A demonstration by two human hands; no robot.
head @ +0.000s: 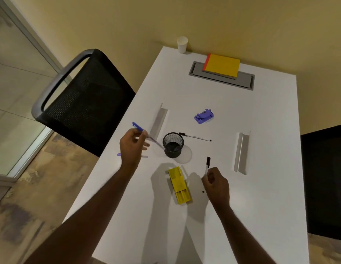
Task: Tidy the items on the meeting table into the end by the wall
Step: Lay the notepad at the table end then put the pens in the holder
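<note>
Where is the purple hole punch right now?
The purple hole punch sits mid-table in the head view, beyond the black mesh cup, apart from it and untouched by either hand.

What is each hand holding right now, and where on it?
Left hand pinches the purple pen near mid-barrel. Right hand grips the black-capped marker by its lower end.

- A pen cup [173, 145] stands mid-table [270, 206], with a pen [195, 137] lying just behind it to the right.
- A stapler [179, 185] lies in front of the cup; a hole punch [204, 116] sits behind it.
- A folded card [157, 121] stands left of the cup, another card [241, 152] well to the right.
- At the wall end, a notepad [222, 66] rests on the cable hatch [244, 80], with a paper cup [182, 44] at the far left corner.
- Chairs flank the table: one chair [83, 100] left, the other chair [326, 180] right.
</note>
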